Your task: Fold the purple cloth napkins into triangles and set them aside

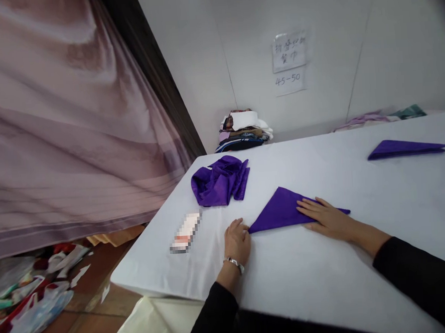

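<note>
Purple cloth (276,211) folded into a triangle lies on the white table (289,273), partly beneath the right hand (321,215), which I see flattened, fingers extended. The left hand (237,240) curls at its left corner; from afar I cannot tell whether it pinches.

3 purp. cloths (274,212), 1 wht. tbl. (308,277), 1 blurred obj. (186,232), 2 wall notes (289,54), 1 bracelet (234,264)

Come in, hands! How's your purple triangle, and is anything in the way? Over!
Right hand flat on purple cloth triangle, left hand at its left tip. Triangle lying on white table. Crumpled purple cloth beyond left hand, seemingly not blocking.
</note>
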Available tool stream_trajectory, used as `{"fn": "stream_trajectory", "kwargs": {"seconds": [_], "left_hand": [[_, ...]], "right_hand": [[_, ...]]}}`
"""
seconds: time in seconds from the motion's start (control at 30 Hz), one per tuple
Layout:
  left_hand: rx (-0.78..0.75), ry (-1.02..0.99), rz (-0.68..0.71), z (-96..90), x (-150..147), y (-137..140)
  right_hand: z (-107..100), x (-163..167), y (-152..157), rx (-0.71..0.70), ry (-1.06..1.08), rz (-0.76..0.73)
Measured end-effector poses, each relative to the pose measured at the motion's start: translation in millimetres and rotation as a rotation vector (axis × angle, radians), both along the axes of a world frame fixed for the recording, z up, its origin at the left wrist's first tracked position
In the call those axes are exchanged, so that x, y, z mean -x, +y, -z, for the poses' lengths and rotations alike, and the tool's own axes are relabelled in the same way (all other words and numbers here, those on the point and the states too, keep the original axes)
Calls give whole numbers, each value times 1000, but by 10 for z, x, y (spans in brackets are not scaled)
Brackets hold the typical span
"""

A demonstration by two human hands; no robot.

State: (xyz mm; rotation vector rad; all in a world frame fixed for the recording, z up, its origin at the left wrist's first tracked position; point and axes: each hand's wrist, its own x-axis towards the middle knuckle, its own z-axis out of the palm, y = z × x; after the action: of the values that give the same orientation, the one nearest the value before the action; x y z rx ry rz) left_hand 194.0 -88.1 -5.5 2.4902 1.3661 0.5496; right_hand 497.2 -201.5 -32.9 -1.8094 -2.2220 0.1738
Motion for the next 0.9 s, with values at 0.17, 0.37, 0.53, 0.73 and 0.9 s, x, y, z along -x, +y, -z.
{"fn": "stream_trajectory", "kwargs": {"seconds": [0.17, 0.37, 0.53, 0.73, 0.9], "left_hand": [[-142, 95, 242, -85, -522, -246], [-87, 294, 479, 61, -956, -240], [2, 359, 317, 120, -621, 54], [-23, 348, 134, 40, -572, 50], [-167, 275, 418, -11, -1194, -67]], "right_hand": [[8, 7, 10, -1, -38, 2], [24, 0, 18, -24, -29, -8], [18, -6, 19, -13, -6, -17], [21, 1, 21, -24, 22, -16], [-8, 20, 23, -35, -6, -18]]}}
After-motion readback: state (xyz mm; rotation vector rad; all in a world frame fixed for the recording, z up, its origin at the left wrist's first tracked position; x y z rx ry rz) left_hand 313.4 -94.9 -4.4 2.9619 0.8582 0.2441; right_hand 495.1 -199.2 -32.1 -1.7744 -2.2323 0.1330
